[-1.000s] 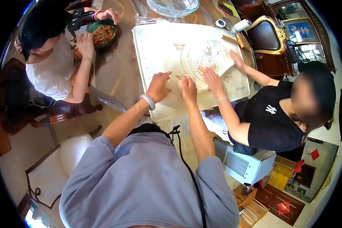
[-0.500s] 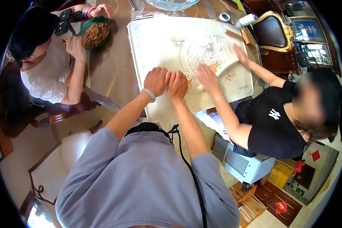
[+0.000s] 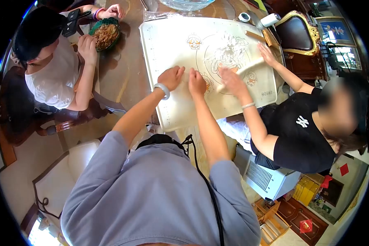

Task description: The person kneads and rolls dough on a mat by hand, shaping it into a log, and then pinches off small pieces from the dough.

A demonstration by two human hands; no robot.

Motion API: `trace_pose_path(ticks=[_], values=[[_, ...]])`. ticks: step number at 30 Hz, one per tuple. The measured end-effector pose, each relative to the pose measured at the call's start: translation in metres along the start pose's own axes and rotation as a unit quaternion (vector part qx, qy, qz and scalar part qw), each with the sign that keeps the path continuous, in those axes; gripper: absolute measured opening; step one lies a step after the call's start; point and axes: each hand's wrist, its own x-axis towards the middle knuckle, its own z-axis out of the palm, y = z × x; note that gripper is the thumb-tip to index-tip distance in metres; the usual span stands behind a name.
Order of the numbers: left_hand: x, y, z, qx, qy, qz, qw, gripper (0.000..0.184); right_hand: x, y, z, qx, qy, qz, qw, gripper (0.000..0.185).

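My left hand [image 3: 171,78], with a pale band on its wrist, is above the near left part of a cream pastry mat [image 3: 168,45]. Its fingers are curled in. Beside it, a small gap away, my right hand [image 3: 197,84] is also closed. What either hand holds, if anything, is hidden. Just to the right, a co-worker's hands [image 3: 235,84] lie over a long pale dough roll [image 3: 256,63] on the mat. White flour [image 3: 229,49] is scattered over the printed circle beyond.
Wooden sticks [image 3: 255,36] and a white cylinder [image 3: 270,20] are at the mat's far right. A glass bowl [image 3: 186,4] stands at the back. On the left, another person sits by a green bowl of minced filling [image 3: 106,36]. The co-worker in black is close on my right.
My two fists, pressed together before, have moved slightly apart and a little farther up the mat. The co-worker's nearer hand has shifted right along the dough roll and looks blurred.
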Motion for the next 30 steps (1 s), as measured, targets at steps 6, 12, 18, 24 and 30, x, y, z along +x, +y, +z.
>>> trace_pose_path(ticks=[6, 12, 18, 24, 30], values=[[-0.053, 0.016, -0.010, -0.092, 0.031, 0.025, 0.995, 0.040, -0.059, -0.044, -0.054, -0.114, -0.144, -0.037, 0.982, 0.037], [-0.092, -0.008, 0.012, 0.046, 0.233, 0.250, 0.939, 0.018, -0.103, -0.019, -0.014, -0.109, 0.144, -0.381, 0.907, 0.018], [-0.054, -0.003, 0.013, 0.139, 0.149, 0.177, 0.963, 0.018, -0.060, -0.009, 0.000, -0.151, 0.123, -0.384, 0.903, 0.023], [-0.021, 0.005, 0.009, 0.180, 0.086, 0.105, 0.974, 0.020, -0.031, -0.015, 0.006, -0.200, 0.108, -0.305, 0.925, 0.028], [-0.012, 0.012, 0.004, 0.131, 0.025, 0.005, 0.991, 0.032, -0.023, -0.026, -0.002, -0.180, 0.005, -0.139, 0.974, 0.033]])
